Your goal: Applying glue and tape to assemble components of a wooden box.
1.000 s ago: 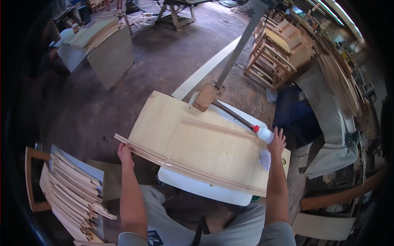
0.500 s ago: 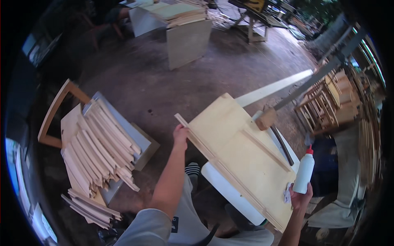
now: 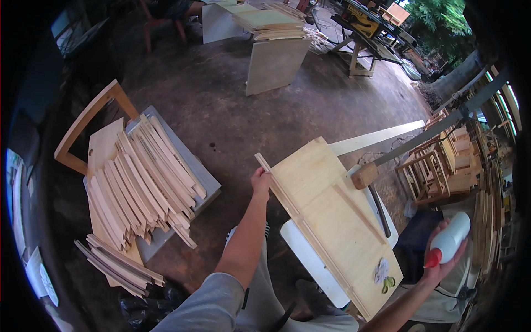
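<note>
My left hand [image 3: 261, 182] is closed round the far end of a narrow wooden strip [image 3: 301, 221] that lies along the left edge of a pale plywood panel [image 3: 315, 171]. Out to the right of the panel, my right hand [image 3: 446, 264] grips a white squeeze bottle [image 3: 452, 235], its red cap [image 3: 433, 258] pointing down and left. A second thin strip [image 3: 359, 213] rests across the panel's right half. Near the panel's close end lie a crumpled white wad [image 3: 381, 270] and green-handled scissors [image 3: 388, 284]. Beneath the panel shows a white tabletop [image 3: 310, 265].
A mallet with a wooden head [image 3: 365, 176] lies beside the panel. Many cut strips [image 3: 146, 182] are piled at left, near a curved wooden frame [image 3: 83, 122]. Stacked boards [image 3: 271, 25] and a table saw [image 3: 362, 22] stand farther off; wooden frames [image 3: 426, 171] are at right.
My right hand has moved right, away from the panel, and tipped the bottle from upright to cap-down. The scissors have come into sight. My left hand keeps its hold; the whole view has shifted.
</note>
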`<state>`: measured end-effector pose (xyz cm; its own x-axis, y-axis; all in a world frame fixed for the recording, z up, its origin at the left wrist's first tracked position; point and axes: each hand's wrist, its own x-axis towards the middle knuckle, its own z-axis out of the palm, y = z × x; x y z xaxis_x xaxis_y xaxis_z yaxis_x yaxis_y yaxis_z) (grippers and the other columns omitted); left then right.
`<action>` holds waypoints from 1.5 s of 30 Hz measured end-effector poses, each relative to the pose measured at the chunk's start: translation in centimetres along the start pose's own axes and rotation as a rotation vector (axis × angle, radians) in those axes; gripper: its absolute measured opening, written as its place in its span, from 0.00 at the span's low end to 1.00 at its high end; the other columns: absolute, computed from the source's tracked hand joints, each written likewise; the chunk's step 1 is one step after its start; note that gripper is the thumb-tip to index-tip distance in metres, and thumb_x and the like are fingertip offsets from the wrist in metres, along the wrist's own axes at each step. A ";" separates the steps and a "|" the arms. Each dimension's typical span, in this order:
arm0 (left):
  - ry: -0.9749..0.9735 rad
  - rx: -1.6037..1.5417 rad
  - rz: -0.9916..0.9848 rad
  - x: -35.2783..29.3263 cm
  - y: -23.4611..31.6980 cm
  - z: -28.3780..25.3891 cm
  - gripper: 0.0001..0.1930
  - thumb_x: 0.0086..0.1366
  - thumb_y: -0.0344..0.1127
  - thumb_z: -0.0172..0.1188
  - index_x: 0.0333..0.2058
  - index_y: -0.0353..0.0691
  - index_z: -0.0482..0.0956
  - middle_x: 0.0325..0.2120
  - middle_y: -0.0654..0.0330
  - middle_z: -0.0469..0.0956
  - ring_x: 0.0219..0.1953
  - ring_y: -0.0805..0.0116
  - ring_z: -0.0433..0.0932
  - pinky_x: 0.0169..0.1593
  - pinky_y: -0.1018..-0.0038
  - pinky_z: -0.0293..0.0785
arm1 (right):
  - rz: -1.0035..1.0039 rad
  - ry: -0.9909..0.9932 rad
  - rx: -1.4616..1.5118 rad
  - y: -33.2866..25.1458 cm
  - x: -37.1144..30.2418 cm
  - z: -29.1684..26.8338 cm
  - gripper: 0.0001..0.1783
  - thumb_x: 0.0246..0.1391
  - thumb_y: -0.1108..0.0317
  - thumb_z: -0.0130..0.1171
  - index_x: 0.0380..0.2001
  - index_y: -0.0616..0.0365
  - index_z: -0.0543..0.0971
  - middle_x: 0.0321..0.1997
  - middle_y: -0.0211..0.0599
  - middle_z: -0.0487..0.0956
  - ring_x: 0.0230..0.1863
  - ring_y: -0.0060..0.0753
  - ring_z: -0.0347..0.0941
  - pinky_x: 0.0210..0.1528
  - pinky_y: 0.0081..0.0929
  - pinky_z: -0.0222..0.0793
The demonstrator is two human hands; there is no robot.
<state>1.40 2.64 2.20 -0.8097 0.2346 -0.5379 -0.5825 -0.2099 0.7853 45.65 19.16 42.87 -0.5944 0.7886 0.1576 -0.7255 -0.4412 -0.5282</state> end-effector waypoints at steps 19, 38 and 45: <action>-0.109 -0.019 -0.282 -0.3 2.5 -2.0 0.20 0.63 0.29 0.62 0.54 0.50 0.82 0.43 0.72 0.81 0.42 0.77 0.74 0.44 0.74 0.65 | -0.084 -0.118 -0.061 9.9 11.7 9.9 0.42 0.54 0.63 0.66 0.69 0.65 0.63 0.73 0.60 0.62 0.74 0.63 0.57 0.77 0.64 0.52; -0.065 -0.165 -0.218 0.4 1.2 -1.3 0.21 0.63 0.24 0.61 0.57 0.41 0.80 0.41 0.63 0.83 0.28 0.78 0.75 0.28 0.79 0.68 | 0.261 0.424 -0.548 49.9 14.3 -6.2 0.43 0.48 0.78 0.71 0.66 0.50 0.64 0.62 0.41 0.74 0.63 0.46 0.73 0.60 0.51 0.74; -0.058 -0.158 -0.173 0.3 0.9 -1.8 0.22 0.63 0.24 0.62 0.56 0.41 0.81 0.38 0.66 0.83 0.27 0.79 0.76 0.29 0.79 0.69 | 0.291 0.375 -0.678 52.0 13.7 -5.5 0.44 0.47 0.79 0.72 0.67 0.50 0.64 0.62 0.42 0.73 0.64 0.46 0.72 0.61 0.51 0.74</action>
<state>0.49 0.81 2.22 -0.6939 0.3335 -0.6381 -0.7199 -0.3064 0.6228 1.65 9.37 12.98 -0.4840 0.8261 -0.2885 -0.1227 -0.3905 -0.9124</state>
